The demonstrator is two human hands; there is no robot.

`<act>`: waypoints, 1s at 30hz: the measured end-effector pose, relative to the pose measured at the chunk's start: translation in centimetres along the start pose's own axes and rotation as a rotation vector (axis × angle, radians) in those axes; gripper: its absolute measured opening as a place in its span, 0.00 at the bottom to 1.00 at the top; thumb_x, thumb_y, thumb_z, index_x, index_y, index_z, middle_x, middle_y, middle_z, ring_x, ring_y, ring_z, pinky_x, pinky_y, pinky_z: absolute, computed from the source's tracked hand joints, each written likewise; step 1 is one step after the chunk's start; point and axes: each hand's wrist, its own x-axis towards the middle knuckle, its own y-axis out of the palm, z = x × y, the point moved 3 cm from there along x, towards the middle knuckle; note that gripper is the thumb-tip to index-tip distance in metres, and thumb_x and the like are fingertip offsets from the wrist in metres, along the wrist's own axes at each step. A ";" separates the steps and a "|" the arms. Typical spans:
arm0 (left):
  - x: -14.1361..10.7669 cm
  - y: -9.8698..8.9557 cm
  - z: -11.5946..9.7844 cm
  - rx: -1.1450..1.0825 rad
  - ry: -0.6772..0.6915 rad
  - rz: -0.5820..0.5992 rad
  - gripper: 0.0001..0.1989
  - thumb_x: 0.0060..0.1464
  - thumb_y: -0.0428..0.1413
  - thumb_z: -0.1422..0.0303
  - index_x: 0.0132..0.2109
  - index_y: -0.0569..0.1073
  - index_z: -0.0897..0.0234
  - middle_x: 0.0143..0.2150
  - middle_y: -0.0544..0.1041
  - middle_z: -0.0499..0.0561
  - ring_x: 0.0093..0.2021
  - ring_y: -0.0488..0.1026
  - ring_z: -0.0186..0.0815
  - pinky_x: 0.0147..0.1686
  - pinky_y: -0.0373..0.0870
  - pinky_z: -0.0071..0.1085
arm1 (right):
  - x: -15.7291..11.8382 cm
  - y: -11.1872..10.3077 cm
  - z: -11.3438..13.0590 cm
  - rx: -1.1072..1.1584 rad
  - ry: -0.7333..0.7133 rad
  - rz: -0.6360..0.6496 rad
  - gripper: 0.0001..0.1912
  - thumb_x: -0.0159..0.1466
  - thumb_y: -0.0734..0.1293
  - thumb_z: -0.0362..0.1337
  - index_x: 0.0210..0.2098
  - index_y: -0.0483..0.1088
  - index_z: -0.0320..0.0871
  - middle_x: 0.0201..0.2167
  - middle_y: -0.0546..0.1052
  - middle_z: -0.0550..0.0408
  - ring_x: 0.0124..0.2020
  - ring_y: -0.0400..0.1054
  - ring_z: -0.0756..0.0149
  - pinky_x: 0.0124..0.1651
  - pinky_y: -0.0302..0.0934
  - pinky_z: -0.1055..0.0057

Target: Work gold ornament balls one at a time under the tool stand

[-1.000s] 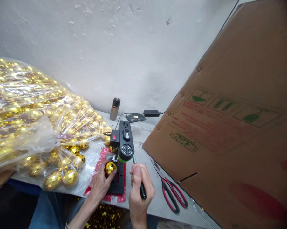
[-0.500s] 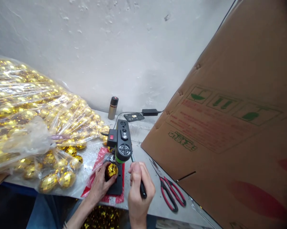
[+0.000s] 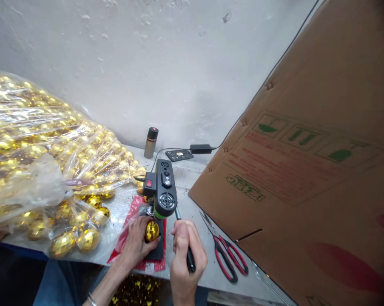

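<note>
My left hand (image 3: pixel 137 239) is closed around a small gold mirrored ball (image 3: pixel 152 231), thumb below it and fingers on its far side. The ball sits just under the green-ringed front end of a black bench drill press (image 3: pixel 165 187), above its dark base plate (image 3: pixel 156 253). Wrapped in a fist, my right hand (image 3: pixel 189 255) grips the black-handled lever (image 3: pixel 191 260) at the machine's right side. Where the tool meets the ball is hidden beneath the drill press head.
A clear bag of gold balls (image 3: pixel 51 140) fills the left, loose balls (image 3: pixel 89 240) before it. Red-handled scissors (image 3: pixel 230 259) lie right, beside a large cardboard box (image 3: pixel 294 170). Behind stand a bottle (image 3: pixel 151 143), a phone-like black slab (image 3: pixel 179 154) and a power adapter (image 3: pixel 201 148).
The gold ball has turned in my left hand, its facets now facing differently, and has shifted slightly down. My right hand keeps its grip on the lever, almost unmoved.
</note>
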 end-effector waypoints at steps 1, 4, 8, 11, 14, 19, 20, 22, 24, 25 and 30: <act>0.2 0.0 -0.2 0.001 -0.019 0.016 0.21 0.54 0.66 0.62 0.55 0.79 0.61 0.50 0.84 0.58 0.51 0.81 0.56 0.55 0.77 0.56 | -0.1 0.0 -0.1 -0.002 -0.005 0.006 0.17 0.78 0.59 0.31 0.31 0.65 0.46 0.26 0.66 0.63 0.22 0.58 0.75 0.25 0.55 0.78; 0.5 -0.1 -0.4 0.004 -0.061 0.048 0.22 0.52 0.67 0.62 0.54 0.79 0.61 0.47 0.84 0.57 0.49 0.81 0.55 0.56 0.75 0.56 | -0.5 -0.2 -0.4 -0.004 -0.016 0.021 0.16 0.77 0.59 0.30 0.32 0.67 0.46 0.27 0.67 0.62 0.23 0.59 0.74 0.25 0.55 0.77; 0.4 -0.1 -0.4 0.010 -0.084 0.047 0.21 0.51 0.67 0.63 0.53 0.80 0.61 0.47 0.84 0.56 0.50 0.80 0.55 0.56 0.74 0.54 | -1.7 -0.3 -1.4 -0.009 -0.044 0.010 0.16 0.77 0.59 0.30 0.32 0.66 0.46 0.27 0.68 0.61 0.25 0.61 0.73 0.27 0.56 0.76; 0.3 0.0 -0.2 0.010 -0.098 0.054 0.22 0.50 0.68 0.63 0.52 0.79 0.61 0.46 0.83 0.56 0.49 0.79 0.54 0.56 0.73 0.54 | -3.1 -0.1 -2.8 -0.030 -0.085 -0.011 0.16 0.78 0.58 0.31 0.32 0.66 0.46 0.27 0.68 0.61 0.25 0.63 0.73 0.28 0.57 0.75; 0.3 0.0 -0.3 0.020 -0.104 0.060 0.21 0.50 0.68 0.62 0.50 0.79 0.60 0.43 0.83 0.55 0.47 0.79 0.53 0.55 0.73 0.53 | -4.4 0.1 -4.3 -0.044 -0.112 -0.033 0.17 0.78 0.58 0.34 0.31 0.65 0.47 0.28 0.70 0.61 0.27 0.65 0.72 0.31 0.59 0.74; 0.3 -0.3 -0.7 0.004 -0.119 0.075 0.20 0.50 0.68 0.60 0.50 0.79 0.59 0.44 0.83 0.55 0.47 0.78 0.53 0.54 0.73 0.52 | -5.0 0.5 -5.1 -0.060 -0.150 -0.105 0.19 0.79 0.56 0.35 0.30 0.64 0.47 0.27 0.71 0.62 0.28 0.66 0.70 0.41 0.65 0.70; 0.3 -0.3 -0.7 -0.004 -0.129 0.084 0.20 0.50 0.69 0.60 0.50 0.79 0.59 0.45 0.83 0.55 0.48 0.78 0.54 0.55 0.73 0.52 | -5.0 0.5 -5.0 -0.067 -0.157 -0.111 0.19 0.79 0.56 0.34 0.30 0.64 0.47 0.27 0.71 0.62 0.28 0.66 0.70 0.45 0.66 0.68; 0.3 -0.3 -0.8 -0.014 -0.143 0.096 0.21 0.50 0.69 0.59 0.50 0.79 0.60 0.45 0.83 0.56 0.49 0.78 0.54 0.55 0.73 0.53 | -5.0 0.6 -4.9 -0.079 -0.166 -0.116 0.19 0.79 0.55 0.34 0.30 0.64 0.48 0.27 0.71 0.63 0.28 0.66 0.70 0.50 0.67 0.66; 0.2 -0.3 -0.8 -0.013 -0.145 0.091 0.21 0.50 0.69 0.60 0.50 0.78 0.59 0.45 0.83 0.55 0.49 0.78 0.54 0.54 0.73 0.52 | -5.0 0.6 -4.8 -0.088 -0.173 -0.122 0.19 0.79 0.55 0.33 0.30 0.64 0.48 0.27 0.71 0.63 0.28 0.66 0.70 0.52 0.67 0.66; 0.2 -0.2 -0.7 -0.009 -0.140 0.084 0.21 0.49 0.69 0.60 0.50 0.78 0.59 0.45 0.83 0.55 0.48 0.78 0.54 0.54 0.73 0.52 | -5.0 0.6 -4.8 -0.094 -0.173 -0.121 0.19 0.79 0.55 0.33 0.30 0.64 0.48 0.27 0.71 0.63 0.28 0.66 0.70 0.52 0.67 0.66; 0.1 0.3 -0.4 0.020 -0.105 0.043 0.20 0.48 0.68 0.62 0.49 0.78 0.59 0.43 0.82 0.54 0.47 0.79 0.53 0.53 0.73 0.52 | -5.4 0.6 -5.3 -0.104 -0.167 -0.115 0.19 0.79 0.55 0.34 0.30 0.64 0.47 0.27 0.71 0.63 0.28 0.67 0.70 0.53 0.68 0.65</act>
